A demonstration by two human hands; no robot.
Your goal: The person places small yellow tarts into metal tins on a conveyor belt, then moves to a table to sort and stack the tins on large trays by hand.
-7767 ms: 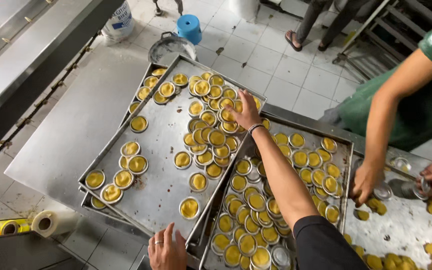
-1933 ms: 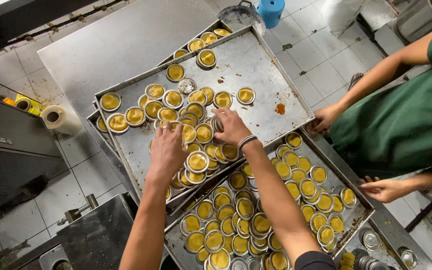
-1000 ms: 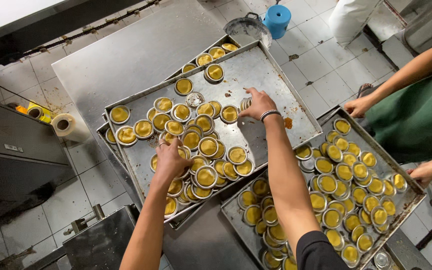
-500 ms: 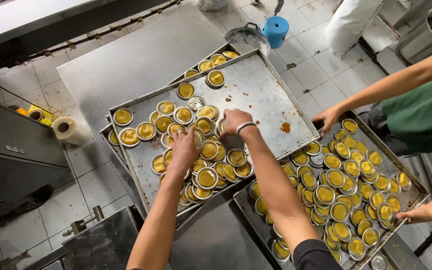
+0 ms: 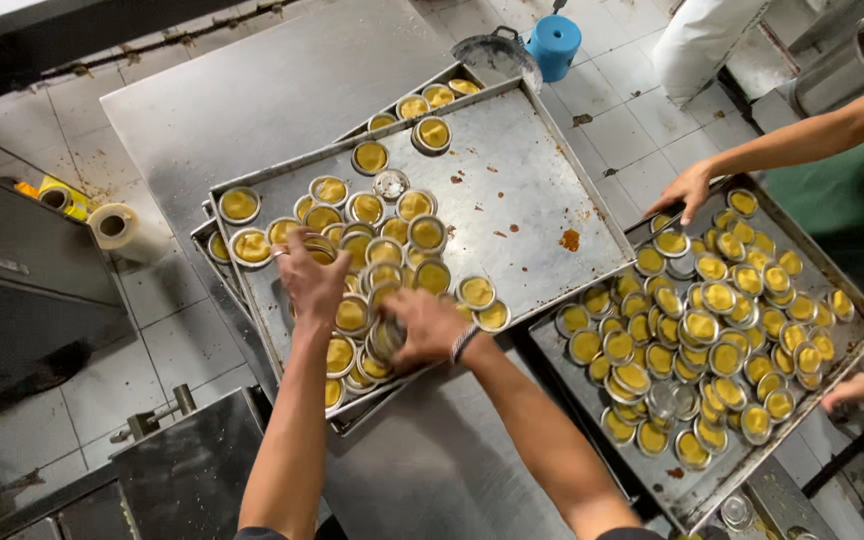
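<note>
Right hand (image 5: 422, 325) now lower, fingers grasping stacked tart tins (image 5: 384, 338); left hand (image 5: 312, 275) spread over others; two trays (image 5: 522, 190).

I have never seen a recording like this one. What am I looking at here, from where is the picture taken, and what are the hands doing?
There is no machine here. A person wears a camera on the head, so the picture looks straight down at their own two bare arms, which come in from the bottom edge.

The left hand and the right hand both rest on a crowd of small round metal tins with yellow filling. These lie on a large steel tray, stacked on other trays on a steel table. The right hand seems to gather several tins together; I cannot tell exactly how many it grips.

A second tray at the right holds many more such tins. The hand reaching to it belongs to another person. A paper roll stands at the left.
</note>
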